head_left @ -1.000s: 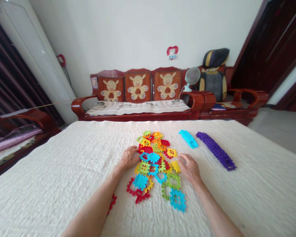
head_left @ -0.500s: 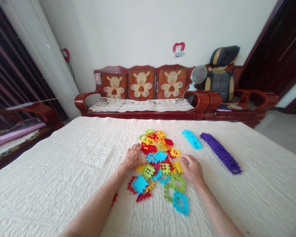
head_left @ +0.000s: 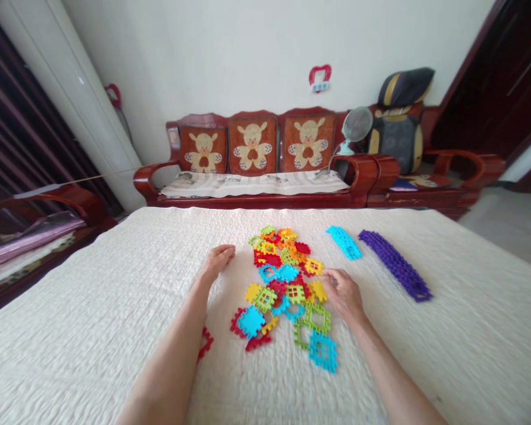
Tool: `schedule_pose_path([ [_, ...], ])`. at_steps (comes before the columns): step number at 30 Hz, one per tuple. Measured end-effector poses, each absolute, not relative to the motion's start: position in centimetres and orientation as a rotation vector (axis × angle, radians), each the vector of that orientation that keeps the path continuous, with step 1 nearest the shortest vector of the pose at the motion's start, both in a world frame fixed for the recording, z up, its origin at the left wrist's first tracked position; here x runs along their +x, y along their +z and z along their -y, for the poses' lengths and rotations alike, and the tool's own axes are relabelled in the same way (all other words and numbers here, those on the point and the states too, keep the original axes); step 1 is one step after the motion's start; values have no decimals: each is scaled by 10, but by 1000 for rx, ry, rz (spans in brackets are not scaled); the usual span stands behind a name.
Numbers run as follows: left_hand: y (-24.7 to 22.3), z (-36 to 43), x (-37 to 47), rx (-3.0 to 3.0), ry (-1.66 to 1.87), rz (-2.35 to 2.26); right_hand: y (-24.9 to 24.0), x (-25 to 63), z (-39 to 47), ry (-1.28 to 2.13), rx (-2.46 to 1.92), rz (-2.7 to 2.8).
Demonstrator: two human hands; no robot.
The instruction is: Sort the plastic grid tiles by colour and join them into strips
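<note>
Nearest the camera, two bare forearms reach out over a cream quilt (head_left: 92, 330). A lone red tile (head_left: 205, 342) lies by the left forearm. Just beyond, a loose pile of tiles (head_left: 285, 283) in red, blue, green, yellow and orange is spread flat on the quilt between the two hands, with a blue tile (head_left: 323, 351) at its near edge.

The right hand (head_left: 343, 292) rests at the pile's right edge, fingers curled down onto the tiles near a yellow one; whether it grips a tile cannot be told. The left hand (head_left: 219, 258) lies on the bare quilt just left of the pile, fingers loosely curled, holding nothing and clear of the tiles.

Farther right, a blue strip (head_left: 344, 242) of joined tiles and a longer purple strip (head_left: 395, 265) lie side by side, apart from the pile.

Past the quilt stands a red wooden sofa (head_left: 256, 153) with bear cushions against a white wall.
</note>
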State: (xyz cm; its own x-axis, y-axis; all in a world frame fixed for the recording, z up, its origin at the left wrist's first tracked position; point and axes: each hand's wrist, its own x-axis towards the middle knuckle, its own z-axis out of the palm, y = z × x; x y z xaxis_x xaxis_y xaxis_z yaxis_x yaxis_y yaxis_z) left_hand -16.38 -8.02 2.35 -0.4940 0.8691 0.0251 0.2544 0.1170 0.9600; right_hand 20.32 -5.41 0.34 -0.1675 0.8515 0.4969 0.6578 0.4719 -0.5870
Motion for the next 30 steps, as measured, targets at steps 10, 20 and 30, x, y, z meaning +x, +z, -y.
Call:
schedule_pose_path([
  [10,15,83,-193,1016,1527,-1895,2,204,54,305,-1248,1893],
  [20,3,121,-210,1121,1545,-1943,2,203,54,308,-1254,1895],
  [30,4,175,-242,1939,964,-2402,1,203,52,276,-1256,1880],
])
